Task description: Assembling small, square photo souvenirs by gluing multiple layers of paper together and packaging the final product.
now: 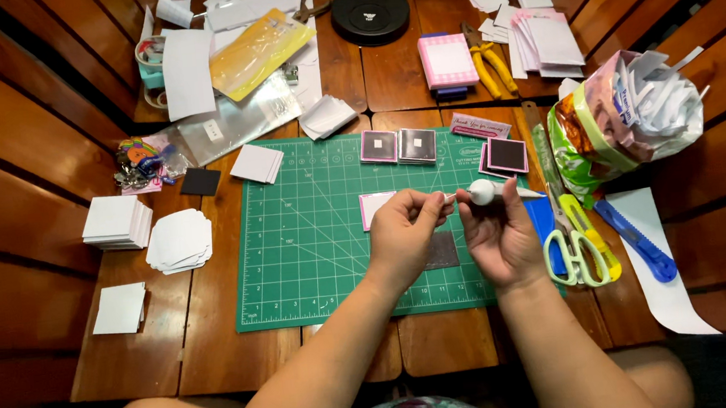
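Both hands were up over the green mat (315, 252), close together, fingertips almost meeting; my left hand (402, 231) had its fingers (429, 203) pinched shut on a small white bit, too small to say what it was; my right hand (499, 238) was closed round a white glue tube (484, 191), rounded end to the left, thin tip pointing right; tube held above the mat's right edge, level, not touching the worktop (216, 330).

Under the hands on the mat: a pink-edged card (372, 207) partly hidden by my left hand; a dark grey square (442, 249) flat between my wrists; two more framed squares (399, 146) side by side near the mat's top edge; another dark square with pink border (506, 155) at the upper right corner.

Just right of my right hand: scissors (575, 242) with green and yellow handles, lying alongside a ruler; beyond them a blue cutter (638, 241) on a white paper strip; a crumpled bag (627, 115) stuffed with paper scraps above those.

Left of the mat, well apart from my hands: two stacks of white squares (118, 221), a rounder-cornered stack (179, 240) beside them, a single white square (120, 308) nearer the edge; a small black square (201, 181) above.

Far side: yellow pliers (491, 66), a pink notepad (447, 59), loose white cards, clear sleeves, a black round base (370, 11).
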